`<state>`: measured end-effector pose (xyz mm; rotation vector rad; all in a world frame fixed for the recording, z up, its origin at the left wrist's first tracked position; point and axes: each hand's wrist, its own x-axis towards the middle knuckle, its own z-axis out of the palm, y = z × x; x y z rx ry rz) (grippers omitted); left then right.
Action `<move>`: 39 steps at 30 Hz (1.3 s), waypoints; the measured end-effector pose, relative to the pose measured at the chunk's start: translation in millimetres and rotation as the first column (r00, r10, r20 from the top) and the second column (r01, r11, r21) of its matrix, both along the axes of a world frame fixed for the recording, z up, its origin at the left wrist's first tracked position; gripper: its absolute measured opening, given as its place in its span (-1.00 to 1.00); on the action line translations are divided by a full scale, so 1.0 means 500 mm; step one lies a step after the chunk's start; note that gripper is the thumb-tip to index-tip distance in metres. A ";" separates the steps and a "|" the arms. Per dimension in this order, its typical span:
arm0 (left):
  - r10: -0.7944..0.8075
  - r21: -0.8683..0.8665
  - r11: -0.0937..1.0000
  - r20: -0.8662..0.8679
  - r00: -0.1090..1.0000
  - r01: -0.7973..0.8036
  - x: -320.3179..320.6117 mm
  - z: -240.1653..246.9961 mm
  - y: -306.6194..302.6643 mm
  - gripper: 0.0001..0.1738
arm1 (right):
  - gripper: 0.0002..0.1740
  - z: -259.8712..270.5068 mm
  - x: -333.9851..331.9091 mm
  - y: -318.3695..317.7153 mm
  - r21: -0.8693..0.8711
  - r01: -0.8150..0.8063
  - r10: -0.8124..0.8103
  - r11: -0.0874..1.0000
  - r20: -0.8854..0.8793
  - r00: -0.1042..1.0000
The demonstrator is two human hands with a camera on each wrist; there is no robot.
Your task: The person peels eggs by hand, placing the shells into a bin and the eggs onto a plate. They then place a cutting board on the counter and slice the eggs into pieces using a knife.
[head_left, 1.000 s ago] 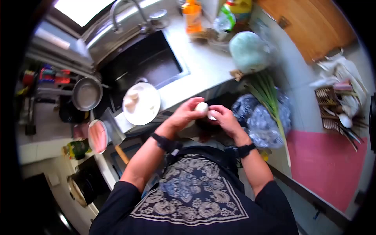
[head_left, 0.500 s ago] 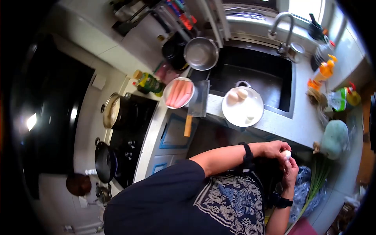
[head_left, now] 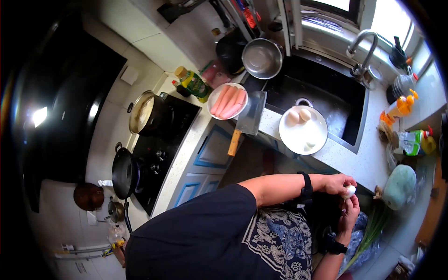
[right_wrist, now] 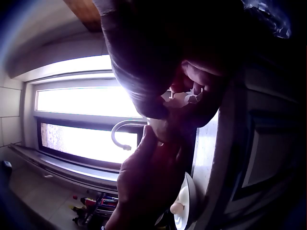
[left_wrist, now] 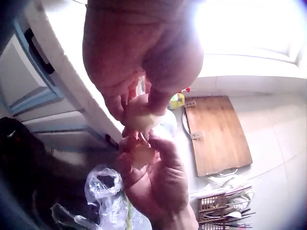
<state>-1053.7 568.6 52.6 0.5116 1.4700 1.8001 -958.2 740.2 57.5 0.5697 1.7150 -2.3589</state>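
One egg (head_left: 349, 191) in left hand (head_left: 335, 184), shell (right_wrist: 184, 99) in right hand (head_left: 349, 215), past counter edge (head_left: 361, 181).

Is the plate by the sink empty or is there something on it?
Not empty: the plate holds two brownish eggs side by side, plus what looks like a whiter one nearer the opposite rim.

In the head view, a curved tap (head_left: 369, 43) stands behind the black sink (head_left: 294, 70). Left of the sink are a metal pan (head_left: 262, 58), a cleaver (head_left: 252, 112) and a dish (head_left: 211, 103) of pink sausages (head_left: 228, 101). Farther left of it are a yellow-capped bottle (head_left: 194, 85) and a stove (head_left: 163, 149) with a pot (head_left: 142, 112) and a black wok (head_left: 123, 173). Right of the sink stands an orange pump bottle (head_left: 399, 107); a pale green melon (head_left: 399, 186) and green onions (head_left: 372, 228) lie to its lower right.
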 end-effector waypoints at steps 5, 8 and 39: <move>-0.091 0.165 0.985 0.252 0.963 0.050 0.010 0.010 0.011 -0.46 | -0.63 0.031 0.001 -0.022 0.142 0.024 -0.031 0.990 0.044 0.999; -0.182 0.154 0.978 0.307 0.934 0.140 0.009 0.012 0.011 -0.50 | -0.62 0.019 0.010 -0.013 0.167 0.021 -0.024 0.986 0.015 1.000; -0.151 -0.057 0.983 0.296 0.943 0.175 -0.013 0.041 0.012 -0.51 | -0.74 0.064 0.022 0.004 0.241 -0.156 0.161 0.958 -0.001 0.987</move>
